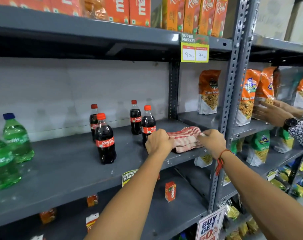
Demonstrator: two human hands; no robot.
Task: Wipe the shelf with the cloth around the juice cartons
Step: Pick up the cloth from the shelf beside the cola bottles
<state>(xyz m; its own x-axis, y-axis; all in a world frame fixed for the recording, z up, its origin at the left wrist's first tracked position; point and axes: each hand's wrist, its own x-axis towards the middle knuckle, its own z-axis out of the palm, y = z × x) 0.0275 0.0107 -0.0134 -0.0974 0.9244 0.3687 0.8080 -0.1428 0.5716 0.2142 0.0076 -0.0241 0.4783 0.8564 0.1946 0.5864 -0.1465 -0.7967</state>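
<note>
A folded red-and-white striped cloth (185, 138) lies on the grey middle shelf (69, 153), near its right end. My left hand (158, 141) grips the cloth's left edge and my right hand (212, 142) grips its right edge. Orange juice cartons (194, 13) stand in a row on the shelf above. One small juice carton (170, 191) stands on the shelf below.
Several cola bottles (105, 139) stand left of the cloth, one touching my left hand. Green soda bottles (17, 137) sit at the far left. A snack bag (208, 92) stands behind the cloth. Another person's hands (272, 113) hold snack bags on the right-hand rack, past a steel upright (231, 94).
</note>
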